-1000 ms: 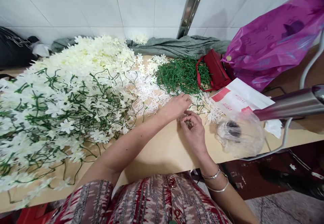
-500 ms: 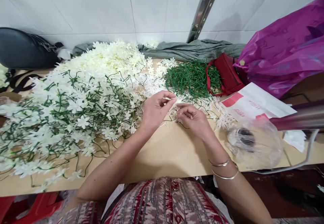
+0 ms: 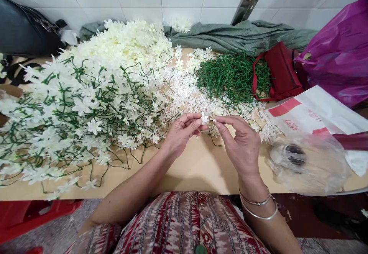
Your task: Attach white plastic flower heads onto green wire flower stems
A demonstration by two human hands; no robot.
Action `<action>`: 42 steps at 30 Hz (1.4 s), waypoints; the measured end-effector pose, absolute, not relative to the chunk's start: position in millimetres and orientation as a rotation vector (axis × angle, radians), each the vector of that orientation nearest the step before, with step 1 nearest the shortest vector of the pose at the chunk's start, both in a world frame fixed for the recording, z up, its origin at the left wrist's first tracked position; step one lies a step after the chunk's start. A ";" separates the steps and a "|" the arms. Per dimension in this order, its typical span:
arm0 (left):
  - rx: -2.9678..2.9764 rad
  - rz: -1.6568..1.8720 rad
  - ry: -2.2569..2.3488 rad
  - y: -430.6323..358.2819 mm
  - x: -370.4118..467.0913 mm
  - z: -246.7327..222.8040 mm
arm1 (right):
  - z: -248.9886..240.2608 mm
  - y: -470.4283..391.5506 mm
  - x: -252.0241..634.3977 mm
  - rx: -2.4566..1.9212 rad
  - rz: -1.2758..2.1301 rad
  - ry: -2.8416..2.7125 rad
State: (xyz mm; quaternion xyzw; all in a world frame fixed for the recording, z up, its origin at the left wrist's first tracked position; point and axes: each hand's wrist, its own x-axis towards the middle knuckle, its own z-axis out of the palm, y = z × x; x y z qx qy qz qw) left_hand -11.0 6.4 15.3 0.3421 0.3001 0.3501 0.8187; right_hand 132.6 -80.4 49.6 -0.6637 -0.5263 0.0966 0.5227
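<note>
Between thumb and fingers, my left hand (image 3: pixel 185 131) pinches a small white flower (image 3: pixel 204 118) above the table's front part. My right hand (image 3: pixel 240 139) is pinched just right of it, closed on a tiny pale piece (image 3: pixel 214 120) whose shape is hard to make out. Behind the hands lie thin white strands (image 3: pixel 184 89) and a heap of green stems (image 3: pixel 230 76). A large pile of white flowers on green stems (image 3: pixel 86 108) spreads to the left, with loose cream-white petals (image 3: pixel 129 43) behind it.
A red bag (image 3: pixel 283 72), a white paper bag (image 3: pixel 319 112) and a clear plastic bag (image 3: pixel 313 164) lie to the right, beside a purple bag (image 3: pixel 339 54). Grey-green cloth (image 3: pixel 218 35) runs along the wall. A black bag (image 3: pixel 25 28) sits far left.
The view has shifted, so the table items appear higher. A white flower now shows in my left fingertips, and my right hand has turned, its thumb and finger pinched together.
</note>
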 end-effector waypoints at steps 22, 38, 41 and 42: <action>1.610 0.980 0.810 -18.2 -15.1 27.2 | 20.8 -73.4 99.3 -1.414 0.574 -0.662; 1.521 1.233 0.863 5.9 -30.8 49.1 | 5.2 -75.9 124.3 -1.389 0.367 -0.844; 1.703 1.207 0.919 14.8 -45.7 56.9 | 4.7 -75.6 123.2 -1.324 0.403 -0.844; 1.820 1.143 0.915 14.9 -49.6 56.9 | 5.1 -76.1 122.2 -1.326 0.399 -0.842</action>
